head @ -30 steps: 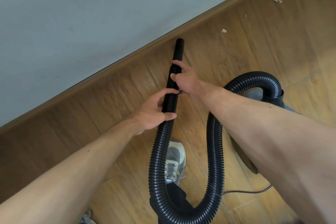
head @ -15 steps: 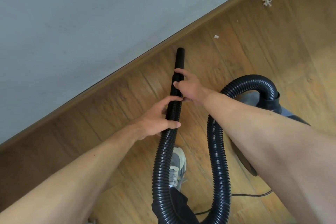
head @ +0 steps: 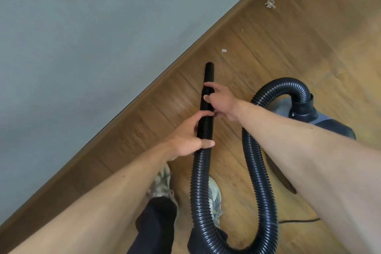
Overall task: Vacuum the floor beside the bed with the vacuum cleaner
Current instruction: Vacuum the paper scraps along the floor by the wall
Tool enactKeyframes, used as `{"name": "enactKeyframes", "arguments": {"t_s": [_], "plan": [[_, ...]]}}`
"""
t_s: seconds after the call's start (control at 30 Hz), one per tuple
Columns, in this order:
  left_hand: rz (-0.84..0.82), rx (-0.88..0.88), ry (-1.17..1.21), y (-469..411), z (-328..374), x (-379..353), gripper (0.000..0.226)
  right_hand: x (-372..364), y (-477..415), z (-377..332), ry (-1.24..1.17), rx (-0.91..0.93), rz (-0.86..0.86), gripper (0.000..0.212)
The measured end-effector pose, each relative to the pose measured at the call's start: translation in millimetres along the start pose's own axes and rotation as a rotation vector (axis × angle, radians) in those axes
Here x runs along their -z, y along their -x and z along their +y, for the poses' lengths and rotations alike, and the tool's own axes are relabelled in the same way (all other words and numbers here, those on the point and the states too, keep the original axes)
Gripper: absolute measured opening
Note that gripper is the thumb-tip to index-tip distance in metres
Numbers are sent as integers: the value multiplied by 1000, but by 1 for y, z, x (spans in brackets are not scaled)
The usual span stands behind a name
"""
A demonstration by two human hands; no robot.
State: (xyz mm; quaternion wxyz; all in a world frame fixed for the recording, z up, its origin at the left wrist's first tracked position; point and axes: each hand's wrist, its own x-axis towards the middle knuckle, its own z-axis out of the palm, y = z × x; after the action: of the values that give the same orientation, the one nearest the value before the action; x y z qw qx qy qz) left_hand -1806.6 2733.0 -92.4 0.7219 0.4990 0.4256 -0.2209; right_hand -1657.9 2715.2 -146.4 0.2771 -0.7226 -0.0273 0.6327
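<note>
I had both hands on the vacuum cleaner's hose [head: 201, 171]: my left hand [head: 186, 139] wrapped around the ribbed part at centre frame, my right hand [head: 221, 102] just above it, fingers closed on the smooth black nozzle [head: 209, 77]. The nozzle tip pointed toward the upper middle of the frame, near the brown skirting board [head: 144, 93] that ran diagonally under the grey wall [head: 82, 27]. I could not tell whether the tip touched the wooden floor [head: 268, 57] or hung just above it.

The vacuum cleaner body [head: 329, 126] sat at the right edge, its hose looping down past my shoes [head: 214, 194] at the bottom. No bed showed in frame.

Crumbs waited: one pale scrap [head: 224, 50] just beyond the tip, a bigger clump [head: 270, 4] well off in the upper right. My read was that the sweep needed a low, flat nozzle, steered by the right hand while the left fed slack, working along the skirting toward that clump without yanking the body or treading on the loop.
</note>
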Motion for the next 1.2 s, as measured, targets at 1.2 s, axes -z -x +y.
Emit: {"name": "enactKeyframes", "arguments": {"t_s": [1.2], "plan": [[-111, 15, -184, -69, 98, 18, 71, 81, -23, -51, -321, -52, 161, 52]]}}
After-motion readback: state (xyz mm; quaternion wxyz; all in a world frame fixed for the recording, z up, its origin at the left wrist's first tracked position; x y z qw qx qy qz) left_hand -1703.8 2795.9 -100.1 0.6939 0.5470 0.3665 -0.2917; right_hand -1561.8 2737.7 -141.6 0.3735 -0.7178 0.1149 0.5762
